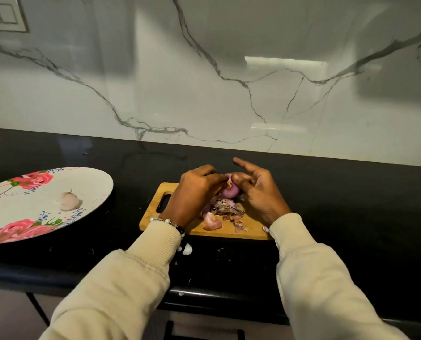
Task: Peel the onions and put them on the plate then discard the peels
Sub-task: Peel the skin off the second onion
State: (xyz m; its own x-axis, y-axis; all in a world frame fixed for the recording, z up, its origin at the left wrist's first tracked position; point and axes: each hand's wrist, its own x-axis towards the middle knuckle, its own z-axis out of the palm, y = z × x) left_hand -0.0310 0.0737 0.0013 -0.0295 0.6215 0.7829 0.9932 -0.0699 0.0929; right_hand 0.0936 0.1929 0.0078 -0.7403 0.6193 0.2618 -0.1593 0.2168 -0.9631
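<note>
Landmark: wooden chopping board (pixel 248 230).

- Left of it: round rose-printed plate (pixel 91 182), holding one pale peeled onion (pixel 68 201).
- Above it: your left hand (pixel 194 190) cups the purple onion (pixel 229 191); your right hand (pixel 258 192) pinches its top, forefinger straight.
- Beneath: loose papery peels (pixel 225 209), likely dropped there for one discard.

Two onions (pixel 229 190) (pixel 68 200), one plate (pixel 91 177), one board (pixel 229 230)

Veined marble wall (pixel 204 69) behind glossy black counter (pixel 351 192).
</note>
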